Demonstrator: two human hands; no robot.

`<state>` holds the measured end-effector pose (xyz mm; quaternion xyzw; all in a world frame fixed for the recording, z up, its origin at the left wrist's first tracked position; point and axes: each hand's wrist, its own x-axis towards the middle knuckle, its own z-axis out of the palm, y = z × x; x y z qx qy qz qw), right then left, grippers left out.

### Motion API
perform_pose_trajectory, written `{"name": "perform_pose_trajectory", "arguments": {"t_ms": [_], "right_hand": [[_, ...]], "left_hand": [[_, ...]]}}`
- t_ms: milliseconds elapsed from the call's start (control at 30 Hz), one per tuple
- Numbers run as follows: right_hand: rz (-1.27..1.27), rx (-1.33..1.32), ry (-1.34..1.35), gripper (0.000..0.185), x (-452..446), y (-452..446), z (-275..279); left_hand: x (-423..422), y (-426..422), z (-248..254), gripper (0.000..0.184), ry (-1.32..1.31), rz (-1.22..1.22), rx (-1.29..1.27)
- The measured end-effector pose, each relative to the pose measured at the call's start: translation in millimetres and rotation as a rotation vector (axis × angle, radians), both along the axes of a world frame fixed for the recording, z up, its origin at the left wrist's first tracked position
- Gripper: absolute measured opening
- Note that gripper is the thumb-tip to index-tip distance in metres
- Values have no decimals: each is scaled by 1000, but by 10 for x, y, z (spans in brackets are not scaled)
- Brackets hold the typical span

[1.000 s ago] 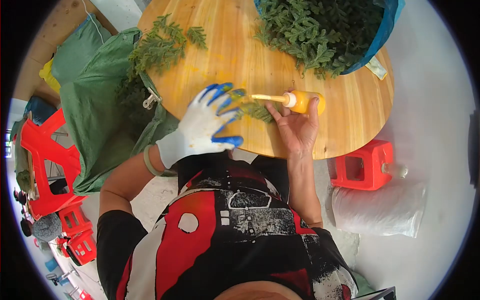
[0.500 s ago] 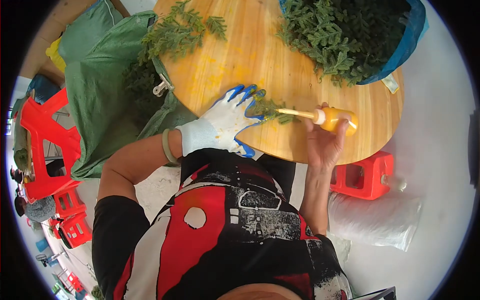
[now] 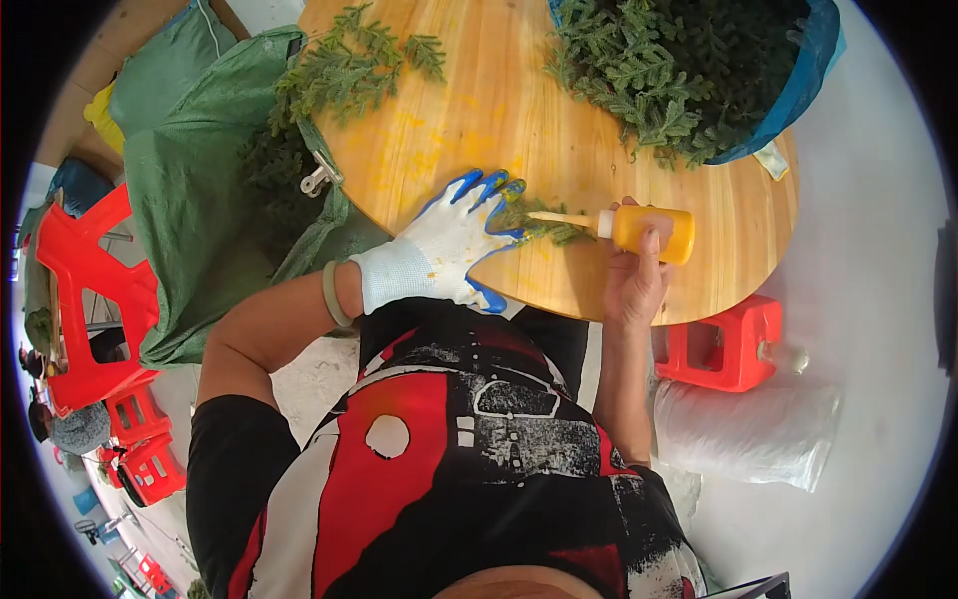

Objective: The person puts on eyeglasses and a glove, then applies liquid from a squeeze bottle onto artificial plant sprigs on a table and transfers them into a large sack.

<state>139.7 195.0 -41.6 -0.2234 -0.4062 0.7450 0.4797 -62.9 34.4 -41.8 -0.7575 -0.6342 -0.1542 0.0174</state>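
Note:
My left hand [image 3: 454,243], in a white glove with blue fingertips, lies at the near edge of the round wooden table [image 3: 479,120]. Its fingers are spread, with the tips touching the left end of a small green sprig [image 3: 554,230]. My bare right hand [image 3: 636,283] is wrapped round a yellow squeeze bottle [image 3: 667,235] lying almost level. The bottle's long pale nozzle [image 3: 562,217] points left, its tip over the sprig. Yellow smears mark the table beyond the glove.
Cut green branches [image 3: 349,70] lie at the table's far left. A blue bag [image 3: 788,120] full of greenery stands far right. A green cloth [image 3: 190,200] with a metal clip [image 3: 319,177] hangs at left. Red stools [image 3: 723,344] and a plastic-wrapped roll [image 3: 748,431] are below.
The view has shifted over the table. My left hand has moved from above the sprig to its left end and settled. The bottle has turned more level, and its nozzle has shifted left since half a second ago.

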Motion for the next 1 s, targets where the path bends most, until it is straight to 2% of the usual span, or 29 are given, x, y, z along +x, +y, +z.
{"name": "perform_pose_trajectory", "arguments": {"t_ms": [600,1000], "right_hand": [[-85,-5,4,39,131,37,23],[-168,-10,41,38,305,75,-26]], "left_hand": [[42,20,101,83,-11,-20,28],[58,33,86,82,50,-6,-54]]}}
